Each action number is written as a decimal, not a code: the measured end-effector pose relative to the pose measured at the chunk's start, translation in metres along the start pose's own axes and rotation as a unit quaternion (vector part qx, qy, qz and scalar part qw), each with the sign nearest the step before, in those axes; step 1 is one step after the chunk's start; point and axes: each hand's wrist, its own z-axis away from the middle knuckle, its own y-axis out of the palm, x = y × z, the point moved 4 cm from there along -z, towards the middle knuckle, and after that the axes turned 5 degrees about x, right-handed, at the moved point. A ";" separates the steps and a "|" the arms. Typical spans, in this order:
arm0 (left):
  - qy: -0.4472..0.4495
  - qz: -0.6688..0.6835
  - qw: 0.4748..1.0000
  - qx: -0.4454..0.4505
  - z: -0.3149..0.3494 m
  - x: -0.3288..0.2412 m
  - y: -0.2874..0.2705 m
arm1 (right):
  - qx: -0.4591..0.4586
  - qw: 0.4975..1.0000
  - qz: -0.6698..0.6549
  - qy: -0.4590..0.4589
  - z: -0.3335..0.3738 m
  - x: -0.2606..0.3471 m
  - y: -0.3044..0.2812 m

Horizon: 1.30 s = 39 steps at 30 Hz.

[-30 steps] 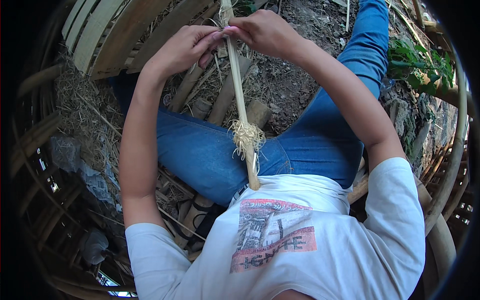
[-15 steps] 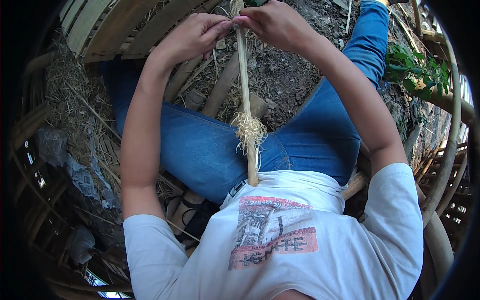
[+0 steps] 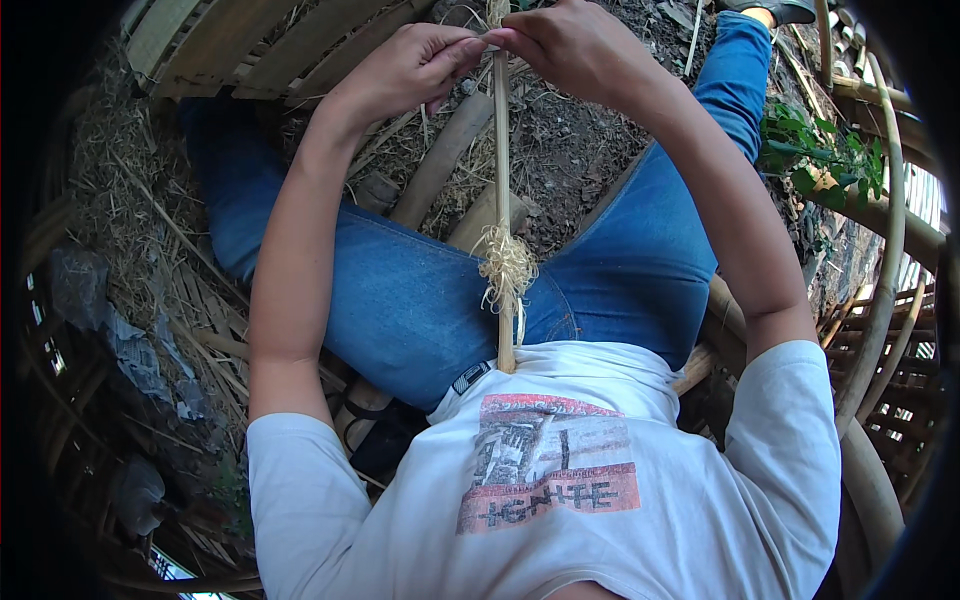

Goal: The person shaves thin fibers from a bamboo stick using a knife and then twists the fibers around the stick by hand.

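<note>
A pale bamboo stick [image 3: 503, 155] runs from my waist out between my legs, its near end against my white shirt. Curled shavings [image 3: 508, 268] bunch around it near my lap, and more pale fibres [image 3: 497, 12] show at its far end. My left hand [image 3: 415, 72] and my right hand [image 3: 580, 50] meet over the far part of the stick, fingertips pinched close together. Whatever thin thing they pinch is mostly hidden by the fingers, and I cannot make it out.
Slatted bamboo [image 3: 225, 50] stands at the far left. Bamboo poles [image 3: 445, 160] lie on the dirt between my jeans-clad legs [image 3: 400, 290]. Crumpled plastic [image 3: 140, 355] and dry straw are at the left. A leafy plant [image 3: 825, 150] and a curved pole [image 3: 890, 240] are at the right.
The view has shifted a little, and both hands with the stick's far end appear slightly farther right. The hands stay pinched together over the stick.
</note>
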 end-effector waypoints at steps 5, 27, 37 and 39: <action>0.011 0.010 1.000 -0.005 -0.002 0.009 0.005 | 0.031 0.999 0.029 0.032 0.000 0.005 -0.005; 0.008 -0.015 1.000 -0.015 0.019 0.003 0.029 | 0.112 0.988 0.085 0.062 0.019 0.017 0.006; 0.016 0.029 0.999 -0.021 0.034 -0.001 0.042 | 0.018 0.996 0.090 -0.013 0.034 0.020 0.024; 0.018 0.017 1.000 -0.014 0.035 -0.002 0.042 | -0.001 0.995 0.097 -0.025 0.037 0.024 0.024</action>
